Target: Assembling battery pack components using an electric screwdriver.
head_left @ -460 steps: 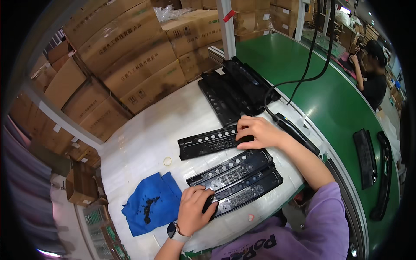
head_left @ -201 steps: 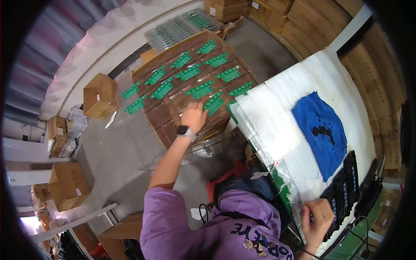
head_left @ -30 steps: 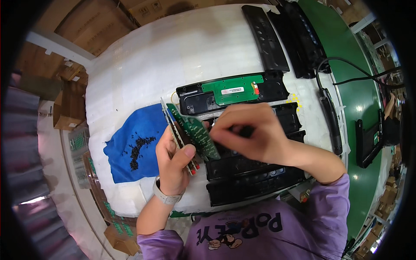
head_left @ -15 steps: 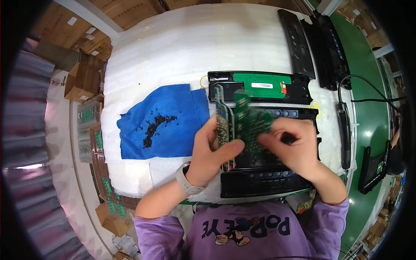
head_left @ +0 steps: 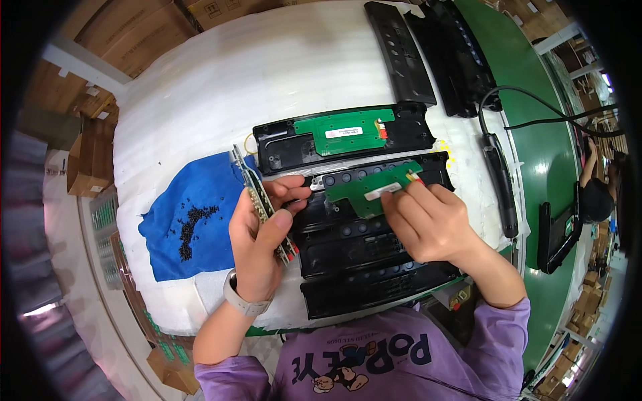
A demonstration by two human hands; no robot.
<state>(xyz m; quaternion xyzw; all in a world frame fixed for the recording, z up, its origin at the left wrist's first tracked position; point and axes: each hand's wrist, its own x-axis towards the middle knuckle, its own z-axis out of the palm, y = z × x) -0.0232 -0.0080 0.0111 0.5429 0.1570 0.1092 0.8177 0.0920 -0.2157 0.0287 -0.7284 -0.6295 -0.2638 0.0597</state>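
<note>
My left hand (head_left: pixel 259 244) grips a small stack of circuit boards (head_left: pixel 247 177), held on edge left of the black housings. In my right hand (head_left: pixel 428 224) is a single green circuit board (head_left: pixel 361 194) with a white label and a red connector, pinched near its right end. That board lies flat and slightly tilted over a black plastic housing (head_left: pixel 438 167) with round buttons; whether it touches is unclear. Just beyond, another black housing (head_left: pixel 274 157) has a green board (head_left: pixel 344 142) seated in it. Nearer to me are more black housings (head_left: pixel 364 293).
On the left, a blue cloth (head_left: pixel 164 234) carries a pile of small black screws (head_left: pixel 190 230). Dark panels (head_left: pixel 398 53) lie at the far right. A black corded handheld tool (head_left: pixel 498 180) rests along the right edge. Another person (head_left: pixel 595 194) is beside a black housing (head_left: pixel 545 237).
My right hand has drawn one board away from the stack and laid it over the second housing, label up. My left hand keeps the other boards. The view has shifted.
</note>
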